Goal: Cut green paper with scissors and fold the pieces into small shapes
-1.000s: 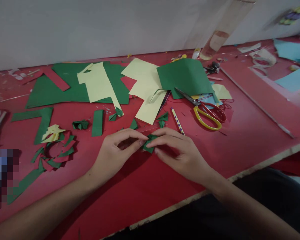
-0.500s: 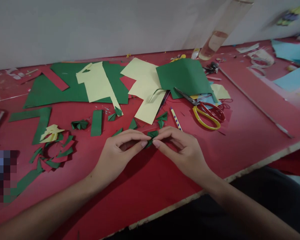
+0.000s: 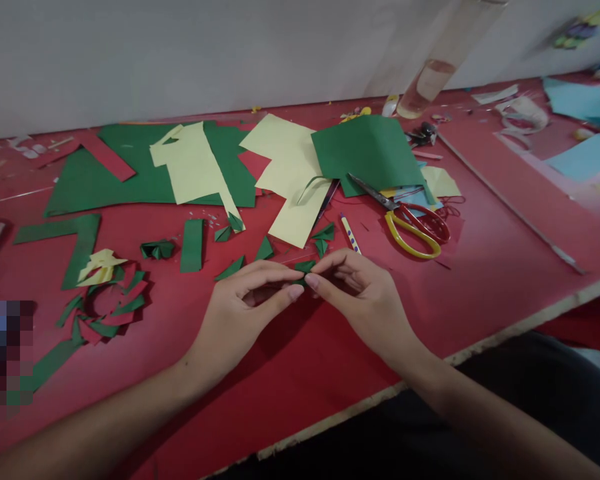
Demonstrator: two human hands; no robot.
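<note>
A small folded piece of green paper is pinched between my two hands, low over the red table. My left hand grips its left side with thumb and forefinger. On the other side, my right hand pinches it the same way; the fingertips hide much of the paper. Just beyond my fingers lie more folded green pieces, one at the left and another pair at the right. A green paper strip rests farther left.
Scissors with red and yellow handles lie at right, beside a dotted pen. A red and green paper wreath with a yellow bow sits left. Green sheets and pale yellow sheets spread behind. A bottle stands against the wall.
Less of the green piece shows between my fingertips, which have closed further over it. My left hand has shifted slightly; the things on the table lie as before.
</note>
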